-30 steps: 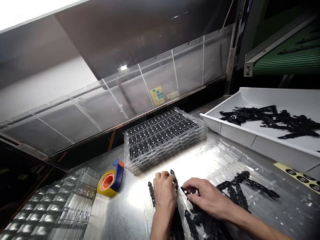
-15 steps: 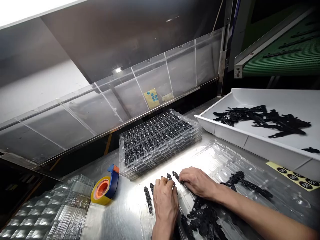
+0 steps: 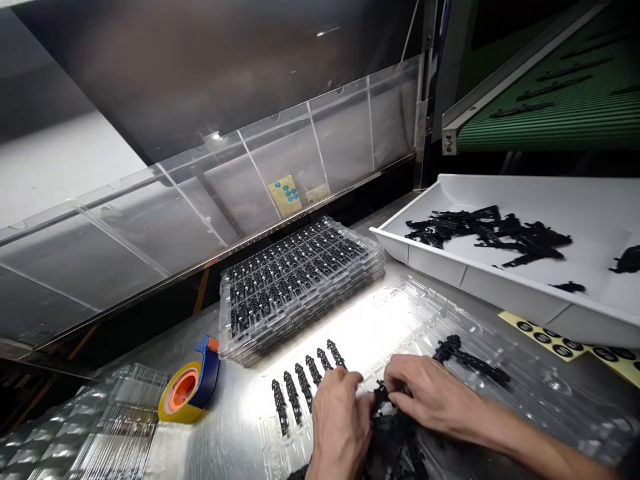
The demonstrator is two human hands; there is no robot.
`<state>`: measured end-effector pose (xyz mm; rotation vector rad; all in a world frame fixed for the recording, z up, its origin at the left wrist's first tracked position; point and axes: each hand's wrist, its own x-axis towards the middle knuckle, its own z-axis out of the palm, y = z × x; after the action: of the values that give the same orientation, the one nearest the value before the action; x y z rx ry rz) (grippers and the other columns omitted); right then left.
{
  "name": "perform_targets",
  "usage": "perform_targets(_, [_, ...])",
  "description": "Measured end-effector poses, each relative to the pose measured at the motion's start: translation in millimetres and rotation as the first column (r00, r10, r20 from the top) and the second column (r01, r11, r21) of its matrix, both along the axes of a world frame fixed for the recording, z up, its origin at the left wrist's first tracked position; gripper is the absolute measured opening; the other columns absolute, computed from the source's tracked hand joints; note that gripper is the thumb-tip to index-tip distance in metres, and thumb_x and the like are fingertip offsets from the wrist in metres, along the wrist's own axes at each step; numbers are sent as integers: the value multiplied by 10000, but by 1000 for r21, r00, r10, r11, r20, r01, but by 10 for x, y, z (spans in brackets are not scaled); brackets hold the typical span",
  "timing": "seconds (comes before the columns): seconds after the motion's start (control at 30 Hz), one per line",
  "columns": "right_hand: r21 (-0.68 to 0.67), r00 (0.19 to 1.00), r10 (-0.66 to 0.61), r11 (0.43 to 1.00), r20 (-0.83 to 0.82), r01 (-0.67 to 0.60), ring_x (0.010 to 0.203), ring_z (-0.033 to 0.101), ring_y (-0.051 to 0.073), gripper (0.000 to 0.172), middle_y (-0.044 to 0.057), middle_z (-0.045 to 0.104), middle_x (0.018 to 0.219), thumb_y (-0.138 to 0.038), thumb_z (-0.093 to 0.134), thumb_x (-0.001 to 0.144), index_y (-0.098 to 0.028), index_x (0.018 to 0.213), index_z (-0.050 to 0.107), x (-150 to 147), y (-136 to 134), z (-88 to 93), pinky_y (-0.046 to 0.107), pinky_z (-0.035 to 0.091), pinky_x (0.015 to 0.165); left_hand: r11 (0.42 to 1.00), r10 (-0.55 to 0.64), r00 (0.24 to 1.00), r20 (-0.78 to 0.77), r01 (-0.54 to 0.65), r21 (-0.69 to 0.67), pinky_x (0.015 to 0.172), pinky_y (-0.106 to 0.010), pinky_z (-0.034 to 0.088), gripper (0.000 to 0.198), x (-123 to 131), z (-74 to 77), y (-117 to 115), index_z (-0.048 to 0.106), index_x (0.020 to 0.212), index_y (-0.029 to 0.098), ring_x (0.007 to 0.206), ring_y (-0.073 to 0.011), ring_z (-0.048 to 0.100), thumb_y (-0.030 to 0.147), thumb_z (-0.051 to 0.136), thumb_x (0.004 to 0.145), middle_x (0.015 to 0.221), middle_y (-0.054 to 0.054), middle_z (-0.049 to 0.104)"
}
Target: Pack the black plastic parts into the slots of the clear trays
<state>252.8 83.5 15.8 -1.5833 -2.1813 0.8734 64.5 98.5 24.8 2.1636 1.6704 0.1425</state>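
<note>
My left hand [image 3: 339, 420] and my right hand [image 3: 425, 397] meet over a clear blister tray [image 3: 400, 320] on the steel bench. Both pinch a small black plastic part [image 3: 381, 395] between their fingertips. Several black strips [image 3: 305, 380] lie side by side in the tray's slots just left of my left hand. A loose heap of black parts [image 3: 400, 443] lies under my wrists, and more black strips [image 3: 467, 357] stretch to the right of my right hand.
A stack of filled clear trays [image 3: 300, 277] stands behind. A tape dispenser [image 3: 190, 390] sits left, with empty clear trays [image 3: 80, 440] beyond it. A white bin [image 3: 450, 267] with black parts is right, sticker sheets [image 3: 550, 337] beside it, a green conveyor [image 3: 550, 100] above.
The view has shifted, so everything sits further left. More black strips now show seated in the tray. My right hand has drawn back to meet the left over a black part.
</note>
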Motion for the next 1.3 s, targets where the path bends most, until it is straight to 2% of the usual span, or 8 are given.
perform_targets(0.1, [-111, 985, -97, 990, -142, 82, 707, 569, 166, 106, 13, 637, 785, -211, 529, 816, -192, 740, 601, 135, 40, 46, 278, 413, 627, 985, -53, 999, 0, 52, -166, 764, -333, 405, 191, 87, 25, -152, 670, 900, 234, 907, -238, 555, 217, 614, 718, 932, -51, 645])
perform_targets(0.3, [-201, 883, -152, 977, -445, 67, 774, 575, 159, 141, 1, 647, 865, -295, 557, 847, -206, 929, 630, 423, 79, 201, 265, 441, 667, 982, -93, 993, 65, 103, -157, 783, -320, 382, 289, -13, -12, -252, 709, 850, 316, 909, -205, 571, 134, 515, 736, 929, -2, 681])
perform_targets(0.5, [-78, 836, -100, 995, -540, 69, 871, 609, 171, 166, 37, 674, 945, -242, 533, 848, -168, 926, 660, 338, 368, 239, 305, 494, 783, 986, -89, 980, 177, 113, -127, 758, -311, 408, 314, -143, 125, -204, 727, 990, 323, 857, -205, 624, 208, 489, 822, 917, -20, 719])
perform_targets(0.63, [205, 926, 112, 978, -362, -38, 869, 624, 154, 248, 41, 687, 946, -100, 442, 825, -156, 947, 651, 86, 706, -7, 304, 502, 798, 919, -99, 923, 371, 228, -321, 773, -252, 435, 302, -127, 235, -128, 745, 956, 272, 862, -177, 653, 180, 523, 772, 909, -3, 738])
perform_targets(0.73, [295, 962, 163, 951, -218, -94, 806, 615, 172, 291, 38, 686, 833, -27, 416, 792, -161, 848, 669, -36, 818, -206, 372, 473, 844, 902, -45, 892, 449, 229, -365, 786, -252, 450, 273, -167, 219, -87, 746, 942, 245, 868, -184, 655, 206, 553, 752, 906, -8, 743])
perform_targets(0.93, [414, 971, 203, 879, 127, -238, 1084, 514, 262, 249, 88, 670, 927, -74, 444, 861, -167, 880, 675, -34, 638, -308, 448, 367, 962, 927, 353, 729, 587, -187, -325, 807, -309, 483, 296, -290, 105, 94, 677, 959, 173, 884, -203, 638, 378, 512, 824, 937, -54, 715])
perform_targets(1.13, [464, 958, 82, 861, 274, -207, 846, 486, 215, 221, 84, 608, 907, -166, 439, 919, -177, 1038, 625, -130, 602, -261, 365, 369, 761, 926, 376, 833, 407, -345, -151, 816, -288, 474, 299, -148, 3, 308, 653, 1001, 184, 908, -184, 641, 343, 433, 876, 1004, -53, 711])
perform_targets(1.3, [504, 932, 40, 832, 361, -231, 768, 462, 209, 245, 90, 591, 792, -112, 414, 908, -158, 789, 623, -189, 643, -291, 367, 322, 716, 914, 398, 877, 268, -402, -41, 869, -305, 452, 324, -8, -107, 372, 636, 1077, 160, 975, -201, 632, 257, 385, 897, 1061, -85, 699])
